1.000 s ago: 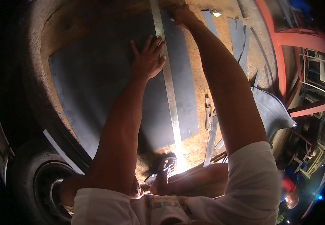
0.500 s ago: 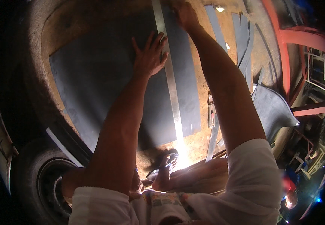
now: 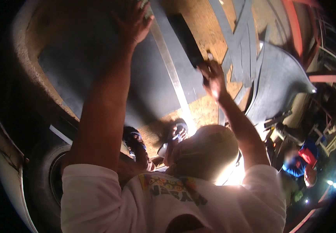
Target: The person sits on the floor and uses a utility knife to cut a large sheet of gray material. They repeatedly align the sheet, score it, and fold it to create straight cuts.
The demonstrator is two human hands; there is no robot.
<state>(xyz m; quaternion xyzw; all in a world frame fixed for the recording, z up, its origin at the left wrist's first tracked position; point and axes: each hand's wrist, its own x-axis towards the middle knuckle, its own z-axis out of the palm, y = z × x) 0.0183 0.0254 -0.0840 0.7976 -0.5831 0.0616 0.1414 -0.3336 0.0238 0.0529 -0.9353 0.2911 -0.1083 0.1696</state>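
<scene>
— On the tan wooden board (image 3: 206,108), what lies under the hands?
— One broad, flat, dark-grey sheet (image 3: 148,81), with a long, pale metal straightedge (image 3: 170,68) laid lengthwise across it.
— Left hand?
— Left hand (image 3: 135,26) flat at the far end, fingers spread wide, gripping nothing; fingertips reach the straightedge.
— Right hand?
— Right hand (image 3: 214,77) nearer the body, fingers bent inward at the lower end of a narrow, near-black strip (image 3: 185,40) along the sheet's right side. Whether they pinch it: cannot tell, blurred.
— How far along?
— Partly, I judge. Several long, thin grey strips (image 3: 242,50) lie separate, overlapping, right of the sheet, near a big curled grey sheet (image 3: 280,77).
— And left undone?
— Broad sheet looks to be one piece; no parting seen beside the straightedge. Near-black strip: loose or attached, cannot tell. Far end runs out of view, so unchecked.
</scene>
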